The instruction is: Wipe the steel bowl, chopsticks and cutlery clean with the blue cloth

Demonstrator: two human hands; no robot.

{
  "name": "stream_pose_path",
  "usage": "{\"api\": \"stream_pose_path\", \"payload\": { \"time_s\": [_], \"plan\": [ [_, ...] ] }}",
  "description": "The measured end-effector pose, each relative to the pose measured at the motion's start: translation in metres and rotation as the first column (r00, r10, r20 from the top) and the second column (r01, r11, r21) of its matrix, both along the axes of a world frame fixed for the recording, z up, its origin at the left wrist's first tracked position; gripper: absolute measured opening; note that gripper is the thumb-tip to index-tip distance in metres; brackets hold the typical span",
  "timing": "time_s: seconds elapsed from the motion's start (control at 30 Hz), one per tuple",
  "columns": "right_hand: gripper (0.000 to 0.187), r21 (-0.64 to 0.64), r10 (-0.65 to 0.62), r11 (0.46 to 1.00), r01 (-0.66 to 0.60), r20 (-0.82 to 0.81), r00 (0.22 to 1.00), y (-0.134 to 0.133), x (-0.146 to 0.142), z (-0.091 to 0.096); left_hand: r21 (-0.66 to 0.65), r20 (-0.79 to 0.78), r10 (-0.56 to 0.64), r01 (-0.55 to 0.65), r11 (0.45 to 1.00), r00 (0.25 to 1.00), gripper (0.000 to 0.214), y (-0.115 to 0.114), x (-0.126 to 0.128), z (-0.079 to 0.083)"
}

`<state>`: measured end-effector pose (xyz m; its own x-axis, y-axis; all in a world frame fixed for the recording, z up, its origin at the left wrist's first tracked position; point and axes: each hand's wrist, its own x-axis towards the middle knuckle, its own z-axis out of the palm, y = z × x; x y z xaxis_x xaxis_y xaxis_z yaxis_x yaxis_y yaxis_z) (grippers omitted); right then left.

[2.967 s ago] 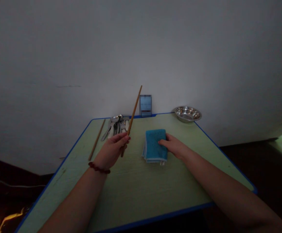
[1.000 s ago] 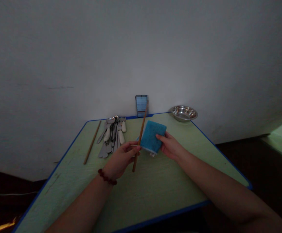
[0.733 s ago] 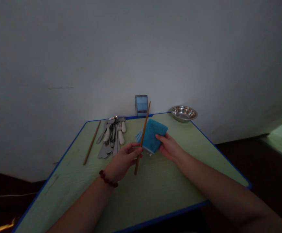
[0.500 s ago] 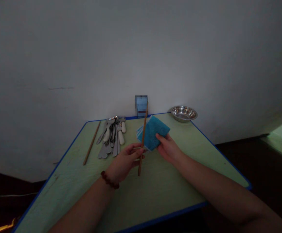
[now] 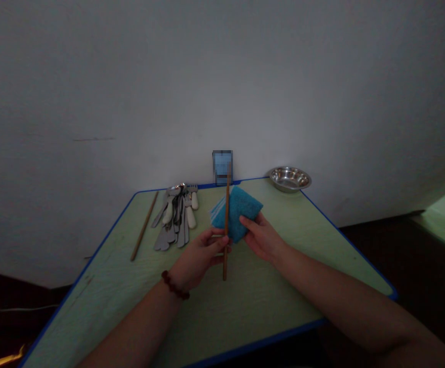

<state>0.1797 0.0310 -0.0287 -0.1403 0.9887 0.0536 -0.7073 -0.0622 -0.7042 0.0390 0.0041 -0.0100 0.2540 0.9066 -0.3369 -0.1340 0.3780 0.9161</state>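
Note:
My left hand [image 5: 199,255], with a red bead bracelet on the wrist, pinches a wooden chopstick [image 5: 226,225] and holds it nearly upright over the green table [image 5: 245,306]. My right hand [image 5: 261,236] grips a folded blue cloth [image 5: 238,209] by its near edge, lifted off the table. The cloth sits right behind the chopstick and touches or nearly touches it. A second wooden chopstick [image 5: 145,225] lies flat near the table's left edge.
A pile of metal spoons and forks with pale handles [image 5: 178,217] lies at the back left. A steel bowl [image 5: 289,178] stands at the back right corner. A small blurred blue object [image 5: 222,166] leans against the white wall. The table has a blue rim.
My right hand lifted the blue cloth off the table and brought it to the chopstick. My left hand moved right and lowered the chopstick until it stood nearly upright.

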Motion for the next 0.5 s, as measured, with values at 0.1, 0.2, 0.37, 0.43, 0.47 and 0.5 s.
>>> {"api": "stream_pose_path", "payload": {
  "time_s": [0.1, 0.2, 0.37, 0.43, 0.47, 0.5],
  "plan": [
    [0.035, 0.000, 0.009, 1.000, -0.009, 0.021, 1.000, -0.0018, 0.0007, 0.0015, 0.004, -0.003, -0.015, 0.015, 1.000, 1.000, 0.023, 0.0003, -0.0005, -0.0008],
    [0.036, 0.004, 0.006, 1.000, -0.006, 0.041, 0.999, -0.0025, 0.0010, 0.0012, 0.007, -0.007, -0.010, 0.010, 1.000, 1.000, 0.023, 0.0003, -0.0004, -0.0006],
    [0.034, 0.039, 0.072, 0.997, -0.073, 0.010, 0.997, -0.0027, 0.0015, 0.0026, 0.013, -0.022, -0.007, 0.008, 1.000, 1.000, 0.023, -0.0002, 0.0000, 0.0012],
    [0.031, 0.048, 0.111, 0.993, -0.110, -0.029, 0.993, -0.0025, 0.0019, 0.0041, 0.013, -0.033, -0.006, 0.006, 1.000, 0.999, 0.023, -0.0002, 0.0000, 0.0017],
    [0.029, 0.035, 0.124, 0.992, -0.122, -0.048, 0.991, -0.0022, 0.0022, 0.0046, 0.012, -0.040, -0.004, 0.004, 1.000, 0.999, 0.023, -0.0002, -0.0001, 0.0019],
    [0.029, 0.009, 0.129, 0.992, -0.129, -0.063, 0.990, -0.0018, 0.0024, 0.0048, 0.012, -0.047, -0.003, 0.004, 1.000, 0.999, 0.023, -0.0001, -0.0001, 0.0021]
  ]
}}
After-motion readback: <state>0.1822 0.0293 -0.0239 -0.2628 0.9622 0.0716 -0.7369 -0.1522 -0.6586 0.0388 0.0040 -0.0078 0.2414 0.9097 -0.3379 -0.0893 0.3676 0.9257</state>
